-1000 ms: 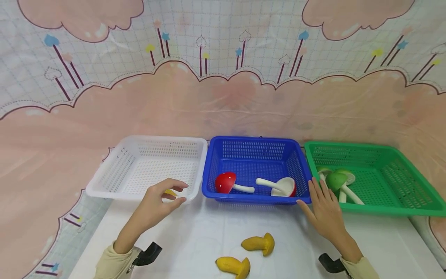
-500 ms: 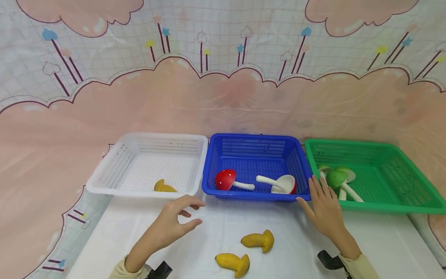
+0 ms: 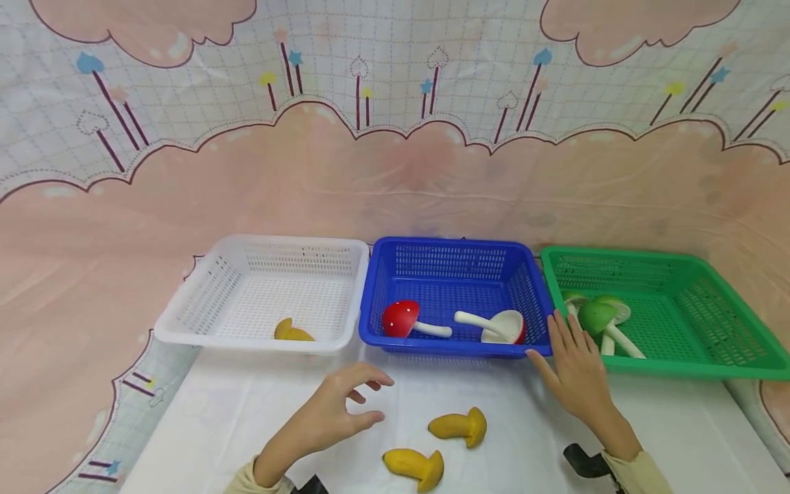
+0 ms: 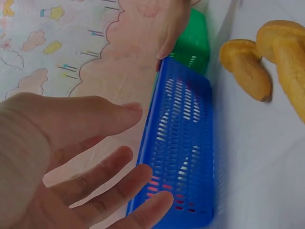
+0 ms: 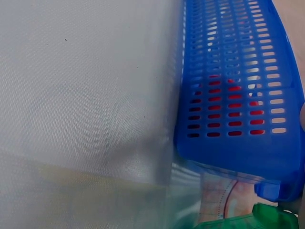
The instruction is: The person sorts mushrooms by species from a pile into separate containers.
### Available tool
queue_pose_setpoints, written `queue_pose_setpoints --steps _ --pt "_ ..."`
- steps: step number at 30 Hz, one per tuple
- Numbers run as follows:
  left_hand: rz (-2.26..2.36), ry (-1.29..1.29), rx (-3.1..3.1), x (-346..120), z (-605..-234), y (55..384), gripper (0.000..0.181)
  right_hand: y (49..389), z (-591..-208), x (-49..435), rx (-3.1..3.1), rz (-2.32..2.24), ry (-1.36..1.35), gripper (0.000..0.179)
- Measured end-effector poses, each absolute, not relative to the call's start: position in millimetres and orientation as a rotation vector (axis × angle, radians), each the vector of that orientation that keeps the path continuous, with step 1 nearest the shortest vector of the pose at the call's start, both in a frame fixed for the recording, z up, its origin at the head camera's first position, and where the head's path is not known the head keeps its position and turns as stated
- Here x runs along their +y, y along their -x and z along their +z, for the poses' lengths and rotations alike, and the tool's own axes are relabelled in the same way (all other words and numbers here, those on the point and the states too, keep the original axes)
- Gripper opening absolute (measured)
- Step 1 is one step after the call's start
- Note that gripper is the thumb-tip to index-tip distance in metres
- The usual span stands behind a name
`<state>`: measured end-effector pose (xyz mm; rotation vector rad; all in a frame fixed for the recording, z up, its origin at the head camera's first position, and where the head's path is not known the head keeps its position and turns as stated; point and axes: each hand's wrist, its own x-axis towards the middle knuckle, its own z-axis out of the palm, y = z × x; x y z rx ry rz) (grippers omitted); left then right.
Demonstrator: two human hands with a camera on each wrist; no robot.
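My left hand (image 3: 336,412) hovers over the white table in front of the baskets, thumb and fingers apart with nothing between them. To its right lie two yellow toy mushrooms, a farther one (image 3: 458,427) and a nearer one (image 3: 415,468). Another yellow mushroom (image 3: 293,331) sits in the white basket (image 3: 247,342). My right hand (image 3: 577,374) rests with extended fingers where the rims of the blue basket (image 3: 453,350) and the green basket (image 3: 685,370) meet. In the left wrist view, the left fingers (image 4: 119,191) overlap the blue basket's side.
Inside the blue basket are a red-capped mushroom (image 3: 401,319) and another with its white underside up (image 3: 505,327). Several green-capped mushrooms (image 3: 596,317) lie at the green basket's left end. A patterned cloth (image 3: 420,178) hangs behind the baskets.
My left hand has come away from the white basket, moving right and toward me, leaving a yellow mushroom there. The right hand stays at the rims.
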<state>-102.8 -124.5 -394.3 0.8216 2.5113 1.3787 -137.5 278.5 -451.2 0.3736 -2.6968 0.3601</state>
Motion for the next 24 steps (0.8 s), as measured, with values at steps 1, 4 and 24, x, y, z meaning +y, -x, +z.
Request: queue_pose_setpoints --steps 1,4,24 --pt "1.372 -0.818 2.502 -123 -396 102 0.040 137 -452 278 -2.694 0.358 -0.376 0.074" --pt "1.347 -0.815 2.463 -118 -404 100 0.039 137 -453 278 -2.691 0.353 -0.375 0.074" --pt "1.164 -0.732 2.201 -87 -453 77 0.039 138 -457 278 -2.672 0.363 -0.371 0.073"
